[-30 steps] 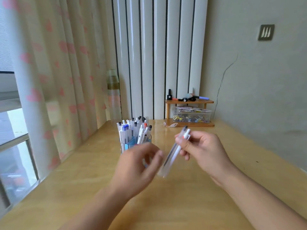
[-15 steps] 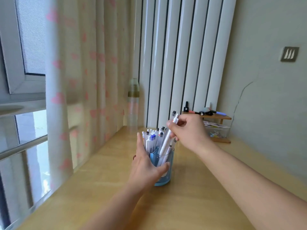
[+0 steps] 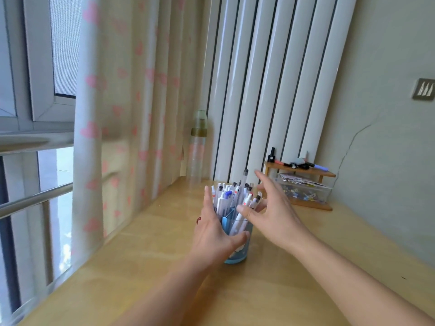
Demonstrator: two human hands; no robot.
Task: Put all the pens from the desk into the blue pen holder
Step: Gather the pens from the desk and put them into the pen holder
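A person's 2 bare arms reach forward over a pale wooden desk (image 3: 150, 290). A blue pen holder (image 3: 237, 251) stands upright in the middle of the desk, toward its far half, and is packed with pens (image 3: 231, 196), mostly white with dark or blue caps, standing on end and leaning slightly; 1 taller pen sticks up above the rest.

The left hand (image 3: 213, 234) is wrapped around the left side of the pen holder, fingers pointing up along its far side and the thumb curled across the front of the cup, touching it. The right hand (image 3: 270, 208) hovers just to the right of the pens, level with their tops, with its fingers spread wide and released, gripping nothing; the thumb is just beside the pens, and contact cannot be judged.

At the far right edge of the desk, against the wall, a small wooden shelf (image 3: 303, 171) carries a few markers and a small dark bottle, with a clear plastic box (image 3: 303, 191) of small colourful items beneath it. A clear bottle (image 3: 197, 149) stands at the far edge near a cream curtain with pink hearts (image 3: 122, 114). White vertical pipes (image 3: 270, 78) run up the wall behind the desk, and a window (image 3: 35, 90) is beyond the left edge.
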